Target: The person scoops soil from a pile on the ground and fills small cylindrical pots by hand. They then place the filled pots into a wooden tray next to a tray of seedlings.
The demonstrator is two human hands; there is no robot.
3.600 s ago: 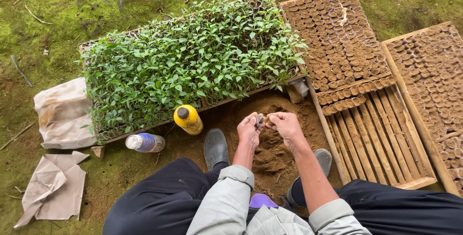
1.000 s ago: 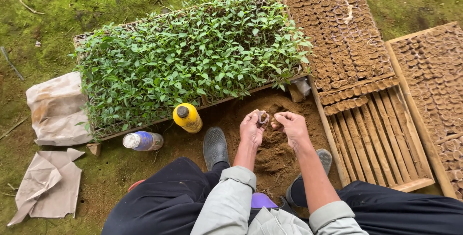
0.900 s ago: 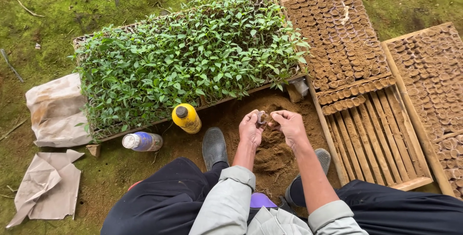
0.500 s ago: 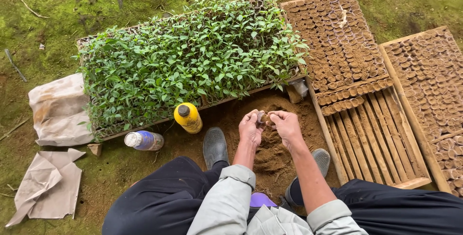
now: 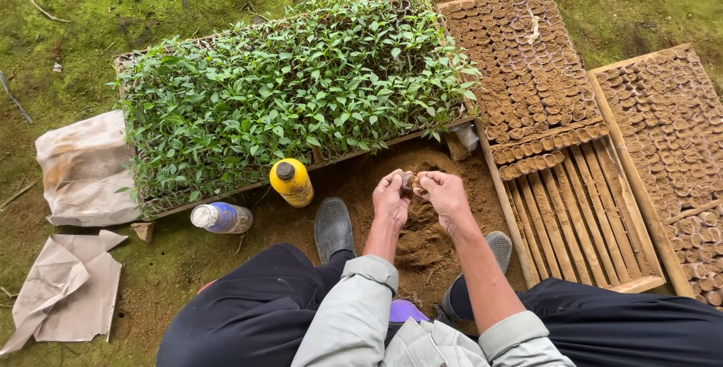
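Note:
My left hand and my right hand meet over a mound of brown soil between my feet. Together they pinch a small soil-filled pot, held just above the mound. The fingers of both hands curl around it. To the right lies a wooden slatted tray, its far part packed with several filled soil pots and its near part bare slats. A tray of green seedlings stands beyond the hands.
A yellow bottle and a clear bottle with a blue label lie left of the soil. A second pot tray is at far right. A pale sack and crumpled paper lie left on mossy ground.
The hands stay together over the soil mound, working the small pot with slight finger shifts. The view has shifted a little; nothing else moved.

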